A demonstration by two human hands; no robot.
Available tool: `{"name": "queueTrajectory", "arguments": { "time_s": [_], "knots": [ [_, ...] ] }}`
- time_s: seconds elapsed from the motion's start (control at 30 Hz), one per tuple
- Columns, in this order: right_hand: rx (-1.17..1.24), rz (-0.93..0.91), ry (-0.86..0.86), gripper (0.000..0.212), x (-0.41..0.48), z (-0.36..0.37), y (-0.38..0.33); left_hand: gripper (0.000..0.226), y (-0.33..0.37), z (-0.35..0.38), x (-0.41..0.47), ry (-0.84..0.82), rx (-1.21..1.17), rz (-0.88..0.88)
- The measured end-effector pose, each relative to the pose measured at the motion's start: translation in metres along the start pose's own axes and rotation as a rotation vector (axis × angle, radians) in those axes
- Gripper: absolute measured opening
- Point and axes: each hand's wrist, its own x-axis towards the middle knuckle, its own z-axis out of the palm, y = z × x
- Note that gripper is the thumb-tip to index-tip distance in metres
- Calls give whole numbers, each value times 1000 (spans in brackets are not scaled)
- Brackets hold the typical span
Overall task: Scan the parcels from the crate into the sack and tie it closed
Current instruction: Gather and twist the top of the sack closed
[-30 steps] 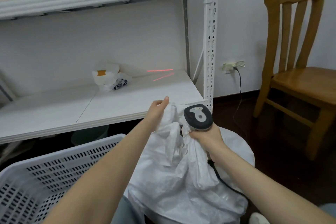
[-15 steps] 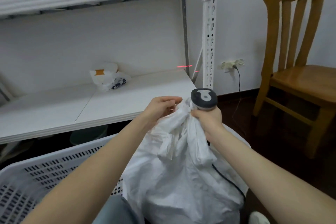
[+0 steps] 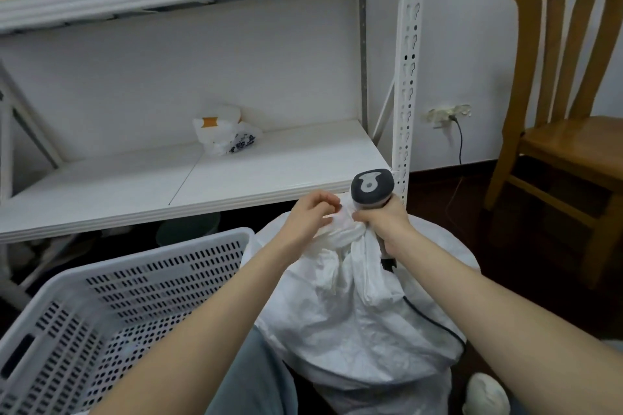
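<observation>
Two grips, left hand (image 3: 312, 216), right hand (image 3: 384, 222), pinch sack (image 3: 354, 313) neck; body below.

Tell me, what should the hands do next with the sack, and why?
Probably pull the two bunched ends tight into a knot: left hand and right hand both pinch the gathered mouth of the sack, no finished knot shows, and the right hand also grips the scanner.

white shelf (image 3: 269, 172) with a plastic bag (image 3: 226, 136); dark floor (image 3: 472, 199) under sack (image 3: 354, 323), crate (image 3: 135, 296), chair (image 3: 566, 145)
</observation>
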Motion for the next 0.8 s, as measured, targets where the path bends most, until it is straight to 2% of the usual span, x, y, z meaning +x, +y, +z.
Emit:
{"name": "queueTrajectory", "arguments": {
  "time_s": [0.07, 0.13, 0.2, 0.27, 0.37, 0.43, 0.5, 0.57, 0.67, 0.8],
  "knots": [
    [11, 22, 38, 53, -1, -2, -2, 15, -10, -14, -17, 74, 250, 83],
    [49, 36, 51, 53, -1, -6, -4, 30, -24, -29, -33, 69, 367, 51],
    [83, 38, 62, 53, -2, -7, -4, 37, -32, -34, -46, 18, 334, -93],
    [103, 31, 74, 51, -5, -5, -3, 32, -25, -28, -50, 9, 119, -172],
    [125, 23, 93, 53, -7, -4, -6, 12, 12, -17, -42, 114, -65, 22],
    [140, 21, 100, 53, -5, -5, -10, 19, 34, -6, -37, 78, -95, 133],
    [174, 25, 84, 48, -6, -9, -12, 32, 36, 8, -35, -2, -17, 155],
    [206, 25, 66, 42, -8, -14, -11, 35, 21, 19, -33, -42, 126, 160],
    [268, 25, 24, 27, -14, -25, -9, 40, 1, 26, -28, -75, 178, 130],
    [178, -37, -41, 39, -15, -25, -3, 53, -4, 29, -24, -163, 234, 84]
  ]
}}
